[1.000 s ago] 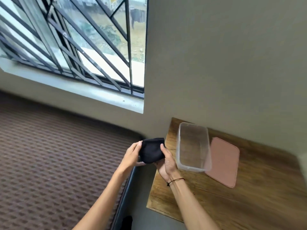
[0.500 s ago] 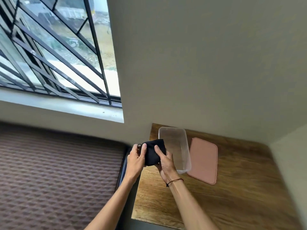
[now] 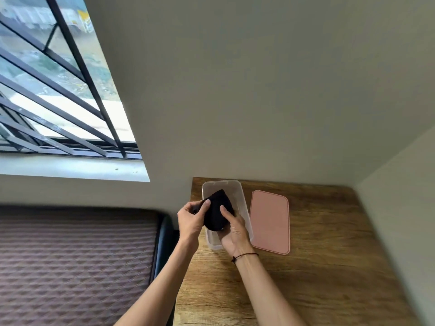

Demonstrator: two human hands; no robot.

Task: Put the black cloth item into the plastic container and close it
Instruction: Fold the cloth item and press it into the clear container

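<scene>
- The black cloth item (image 3: 217, 211), folded into a compact bundle, was held over the open clear plastic container (image 3: 242, 203), its lower part apparently at or below the rim; whether it touched the floor of the box could not be told
- The left hand (image 3: 189, 222) pinched the bundle's left edge; the right hand (image 3: 235, 231) grasped it from the right and beneath, thumb on top
- The pink lid (image 3: 269, 221) lay flat on the wooden table (image 3: 329, 267), just beside the container on its right
- Judged good practice: keep the folds pressed together while lowering, seat the bundle fully below the rim, then release, so that no fabric is caught when the lid is fitted
- Risk judged: the light box could slide under a sideways push
</scene>
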